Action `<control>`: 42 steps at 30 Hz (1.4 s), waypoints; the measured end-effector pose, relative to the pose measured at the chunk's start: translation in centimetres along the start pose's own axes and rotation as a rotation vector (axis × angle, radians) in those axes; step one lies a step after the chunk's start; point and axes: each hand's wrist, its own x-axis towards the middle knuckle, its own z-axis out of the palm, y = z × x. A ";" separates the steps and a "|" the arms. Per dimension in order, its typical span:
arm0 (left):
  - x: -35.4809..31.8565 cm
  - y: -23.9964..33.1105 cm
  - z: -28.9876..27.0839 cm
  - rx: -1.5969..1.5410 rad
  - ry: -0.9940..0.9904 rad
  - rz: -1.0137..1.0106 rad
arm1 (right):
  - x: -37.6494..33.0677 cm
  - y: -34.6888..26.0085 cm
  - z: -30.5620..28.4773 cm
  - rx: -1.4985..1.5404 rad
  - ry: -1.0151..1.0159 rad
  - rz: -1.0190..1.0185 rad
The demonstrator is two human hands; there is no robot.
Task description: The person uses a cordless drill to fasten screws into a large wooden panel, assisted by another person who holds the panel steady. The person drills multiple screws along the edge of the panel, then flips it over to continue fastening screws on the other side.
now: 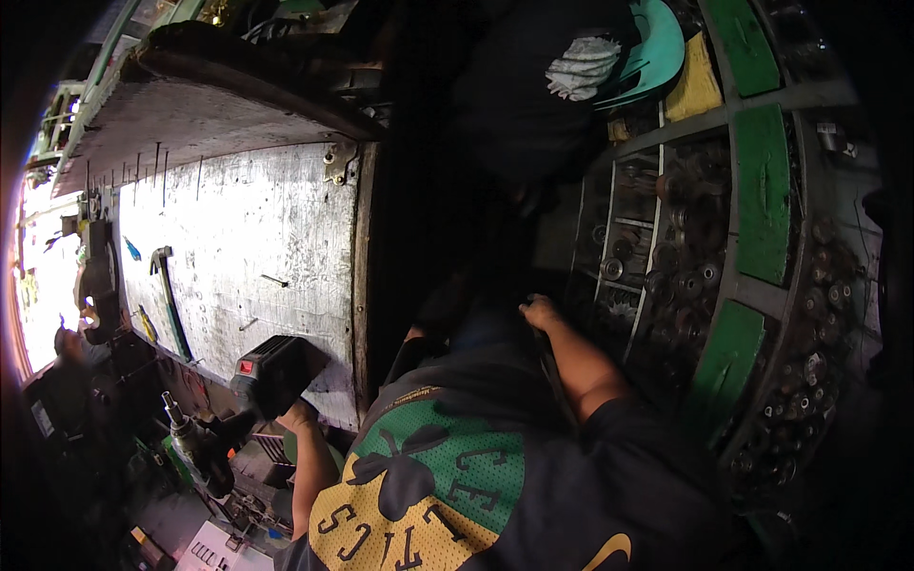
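Observation:
My left hand (299,415) is wrapped round the grip of a black cordless impact wrench (200,449). Its battery (274,373) with a red mark is upward, beside the bench edge, and the metal drive end points to the far left. My right hand (541,312) is in front of my body with its fingers curled. Deep shadow hides whatever it may grip. A pale, scuffed board (238,238) stands left of me. A claw hammer (169,295) with a dark green handle rests against it, near a small bolt (275,281).
On the right, a metal rack has green drawer fronts (762,195) and shelves of round metal parts (690,281). A teal plastic item (657,52), a white crumpled cloth (583,68) and a yellow piece (695,81) are at the top. A dark wooden ledge (238,86) overhangs the board.

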 end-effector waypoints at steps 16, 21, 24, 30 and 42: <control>0.1 0.3 1.3 -0.213 0.009 -0.088 | -1.6 -4.7 -2.3 -0.038 -0.014 -0.076; -0.2 -0.3 1.4 -0.219 0.007 -0.111 | -2.3 -5.4 -3.3 -0.042 -0.071 -0.052; -0.2 -0.4 1.5 -0.231 0.002 -0.120 | -2.2 -4.8 -3.1 -0.007 -0.036 -0.044; -0.2 -0.1 1.6 -0.254 0.004 -0.136 | -1.2 -3.0 -2.5 -0.008 -0.030 -0.042; -0.4 0.6 1.3 -0.328 -0.004 -0.180 | 0.0 -3.6 -3.2 -0.045 -0.046 -0.017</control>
